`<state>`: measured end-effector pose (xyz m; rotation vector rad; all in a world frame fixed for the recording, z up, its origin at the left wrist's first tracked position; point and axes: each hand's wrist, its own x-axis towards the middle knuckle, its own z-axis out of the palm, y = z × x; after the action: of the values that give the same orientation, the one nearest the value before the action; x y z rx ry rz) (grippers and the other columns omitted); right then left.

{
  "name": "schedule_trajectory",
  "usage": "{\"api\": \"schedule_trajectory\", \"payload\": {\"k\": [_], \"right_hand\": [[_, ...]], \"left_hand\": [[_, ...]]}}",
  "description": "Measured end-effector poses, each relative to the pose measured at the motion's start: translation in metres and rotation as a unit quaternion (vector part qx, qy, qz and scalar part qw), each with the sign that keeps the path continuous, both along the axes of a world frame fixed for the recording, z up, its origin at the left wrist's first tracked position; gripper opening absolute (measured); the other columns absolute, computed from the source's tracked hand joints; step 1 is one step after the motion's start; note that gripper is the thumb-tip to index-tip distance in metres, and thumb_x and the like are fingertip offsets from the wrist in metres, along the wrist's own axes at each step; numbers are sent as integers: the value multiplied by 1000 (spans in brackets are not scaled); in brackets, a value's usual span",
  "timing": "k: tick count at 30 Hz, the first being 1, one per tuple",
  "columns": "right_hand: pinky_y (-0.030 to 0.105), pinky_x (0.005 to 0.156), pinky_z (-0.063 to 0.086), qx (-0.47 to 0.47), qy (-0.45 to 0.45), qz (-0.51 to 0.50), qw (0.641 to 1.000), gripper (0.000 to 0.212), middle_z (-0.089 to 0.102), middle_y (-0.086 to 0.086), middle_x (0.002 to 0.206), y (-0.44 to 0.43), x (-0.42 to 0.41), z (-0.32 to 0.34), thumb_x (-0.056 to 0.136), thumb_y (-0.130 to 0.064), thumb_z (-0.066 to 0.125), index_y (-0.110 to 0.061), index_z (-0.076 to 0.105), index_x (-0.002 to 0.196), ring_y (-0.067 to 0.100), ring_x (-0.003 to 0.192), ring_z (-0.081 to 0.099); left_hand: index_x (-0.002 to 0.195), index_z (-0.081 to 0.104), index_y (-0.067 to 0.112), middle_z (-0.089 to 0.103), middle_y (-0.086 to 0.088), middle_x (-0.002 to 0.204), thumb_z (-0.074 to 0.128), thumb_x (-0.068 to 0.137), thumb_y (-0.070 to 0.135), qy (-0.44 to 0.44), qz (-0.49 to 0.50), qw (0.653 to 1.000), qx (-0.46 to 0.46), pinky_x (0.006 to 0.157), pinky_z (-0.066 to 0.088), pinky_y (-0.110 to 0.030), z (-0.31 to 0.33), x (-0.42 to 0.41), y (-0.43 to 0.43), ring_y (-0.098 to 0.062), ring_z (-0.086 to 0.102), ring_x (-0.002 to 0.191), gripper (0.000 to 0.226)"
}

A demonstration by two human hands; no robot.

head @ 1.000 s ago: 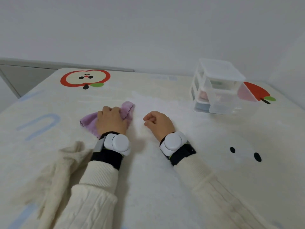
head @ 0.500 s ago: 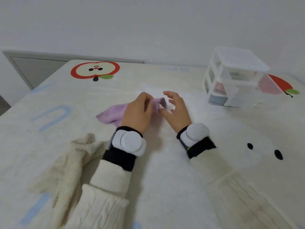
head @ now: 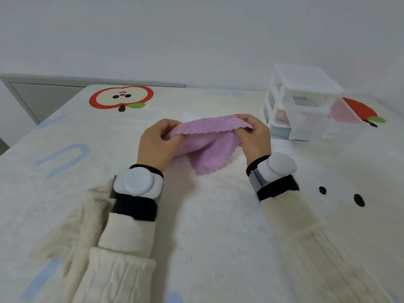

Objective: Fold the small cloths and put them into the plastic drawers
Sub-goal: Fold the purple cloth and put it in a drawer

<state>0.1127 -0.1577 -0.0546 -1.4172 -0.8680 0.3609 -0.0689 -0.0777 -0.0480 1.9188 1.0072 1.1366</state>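
A small purple cloth (head: 209, 147) is stretched between my two hands above the bed, its lower corner drooping down to the blanket. My left hand (head: 156, 145) pinches its left top corner and my right hand (head: 254, 136) pinches the right one. A clear plastic drawer unit (head: 303, 101) stands at the back right, just beyond my right hand, with folded cloths visible inside and a lower drawer pulled out. A cream cloth (head: 74, 226) lies crumpled at the front left, partly under my left sleeve.
The fluffy cream blanket (head: 218, 226) with apple prints covers the whole bed. A white wall runs behind it. The bed's left edge drops off toward a grey panel (head: 43, 95) at the back left.
The purple cloth lay bunched under my left hand; my right hand reached over to it, and both hands have lifted it and spread it out between them.
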Motion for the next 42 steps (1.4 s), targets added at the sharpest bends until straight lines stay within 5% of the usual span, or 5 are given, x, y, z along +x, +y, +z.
{"api": "schedule_trajectory", "payload": {"k": [12, 19, 25, 29, 42], "right_hand": [[33, 66, 34, -63, -50, 14, 997, 52, 45, 8, 75, -6, 7, 20, 90, -41, 52, 12, 52, 87, 18, 70, 42], [40, 83, 50, -135, 65, -20, 988, 41, 64, 11, 96, -2, 31, -5, 78, -46, 61, -10, 60, 96, 22, 89, 61], [49, 93, 52, -302, 32, -10, 953, 74, 56, 12, 126, -9, 39, -20, 79, -51, 64, -16, 33, 136, 31, 105, 63], [39, 82, 55, -316, -78, 28, 945, 67, 54, 5, 117, -12, 39, -13, 77, -38, 72, -20, 40, 133, 27, 99, 60], [25, 96, 47, -206, -125, 78, 967, 35, 67, 0, 107, -21, 39, 4, 75, -2, 74, -15, 70, 108, 14, 99, 61]], "left_hand": [[102, 66, 17, 68, 3, 93, 51, 90, 12, -129, -105, 962, -215, 66, 48, -7, 16, -5, -4, -2, 61, 80, 19], [95, 60, 14, 60, -2, 65, 53, 90, 38, -236, -91, 822, -510, 54, 48, -21, 6, -8, -8, -16, 60, 57, 26], [128, 48, 25, 56, -4, 70, 66, 82, 17, 21, 3, 962, -274, 56, 39, -25, -22, -2, 6, -13, 48, 54, 50], [84, 71, 27, 65, 1, 76, 67, 81, 13, 63, -12, 978, -198, 69, 42, -23, -23, -1, 5, 1, 53, 57, 15], [93, 74, 24, 69, 2, 89, 66, 79, 17, 88, 110, 988, -65, 75, 40, -19, -13, 0, -3, -13, 59, 81, 18]]}}
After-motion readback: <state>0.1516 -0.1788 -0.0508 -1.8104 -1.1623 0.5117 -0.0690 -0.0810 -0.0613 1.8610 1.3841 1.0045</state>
